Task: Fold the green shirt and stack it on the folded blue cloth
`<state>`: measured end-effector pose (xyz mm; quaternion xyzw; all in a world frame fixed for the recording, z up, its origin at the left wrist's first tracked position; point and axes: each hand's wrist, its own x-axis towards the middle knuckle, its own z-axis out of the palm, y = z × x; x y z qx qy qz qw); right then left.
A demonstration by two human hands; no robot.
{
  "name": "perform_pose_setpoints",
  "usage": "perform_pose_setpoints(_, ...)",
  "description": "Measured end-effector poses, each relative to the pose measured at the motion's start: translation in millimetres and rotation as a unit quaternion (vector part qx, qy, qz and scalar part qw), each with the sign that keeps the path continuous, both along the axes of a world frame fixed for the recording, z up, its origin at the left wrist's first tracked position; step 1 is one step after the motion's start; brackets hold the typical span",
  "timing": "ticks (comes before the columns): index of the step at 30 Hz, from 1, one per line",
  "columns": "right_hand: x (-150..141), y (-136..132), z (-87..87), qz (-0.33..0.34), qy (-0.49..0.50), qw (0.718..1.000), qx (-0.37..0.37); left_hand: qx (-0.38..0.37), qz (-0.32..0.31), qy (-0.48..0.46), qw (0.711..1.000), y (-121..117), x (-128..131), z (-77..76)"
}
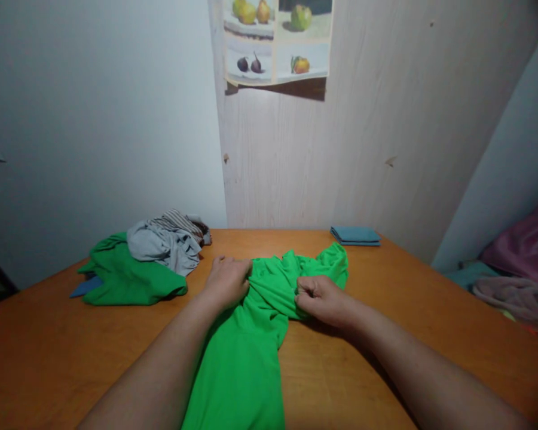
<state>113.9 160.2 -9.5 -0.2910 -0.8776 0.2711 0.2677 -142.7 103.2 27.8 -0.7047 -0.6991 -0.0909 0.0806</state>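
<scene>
A bright green garment [246,358], soft and thin like jersey, lies bunched across the middle of the table. Its lower part runs smooth toward me past the bottom of the view, while the far part is twisted into folds. My left hand [228,280] is closed at the left edge of the bunched part, its fingertips partly hidden. On the right, my right hand [320,298] makes a fist around a fold of the same cloth. Creases stretch between the two hands. Which part of the garment each hand holds I cannot tell.
At the back left lies a loose heap with a darker green cloth [134,278], a grey cloth [170,245] and a striped cloth [174,221]. A folded blue-grey cloth [355,236] sits at the table's [354,370] back right. Pink fabrics [524,251] lie beyond the right edge.
</scene>
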Motion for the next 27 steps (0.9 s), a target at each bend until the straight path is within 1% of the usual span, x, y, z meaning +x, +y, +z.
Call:
perform_pose_setpoints(3,-1,-7,4.5,0.056,-0.004,0.996,-0.072,-0.004,0.014,-0.035,0.999,2,-1,1.6)
perform_pose_setpoints(6,0,-13,9.4,0.07,-0.004,0.983,-0.17,0.029,-0.01,-0.122,0.992,8,0,-1.0)
perform_pose_setpoints(9,2,-17,13.7,0.077,-0.003,0.964,-0.255,0.064,-0.041,-0.236,0.969,15,2,-10.6)
perform_pose_setpoints(10,3,-18,15.1,0.079,-0.006,0.959,-0.272,0.06,-0.042,-0.256,0.964,17,3,-14.8)
perform_pose_setpoints(12,4,-20,18.0,0.081,-0.012,0.952,-0.294,0.029,-0.028,-0.258,0.965,19,5,-22.9)
perform_pose_setpoints(14,3,-22,20.5,0.08,-0.012,0.949,-0.304,-0.015,-0.001,-0.234,0.972,19,7,-28.0)
perform_pose_setpoints(17,2,-23,21.5,0.068,0.001,0.951,-0.301,-0.061,0.038,-0.214,0.974,16,11,-28.0)
perform_pose_setpoints(19,1,-22,19.7,0.059,0.018,0.956,-0.287,-0.074,0.061,-0.204,0.974,13,13,-24.8)
perform_pose_setpoints(22,-1,-18,15.0,0.05,0.04,0.964,-0.258,-0.072,0.093,-0.167,0.979,11,16,-21.0)
perform_pose_setpoints(24,-4,-16,12.7,0.041,0.056,0.967,-0.245,-0.076,0.097,-0.153,0.981,12,17,-20.6)
perform_pose_setpoints(27,-8,-14,12.7,0.027,0.117,0.965,-0.233,-0.105,0.082,-0.171,0.976,15,15,-22.2)
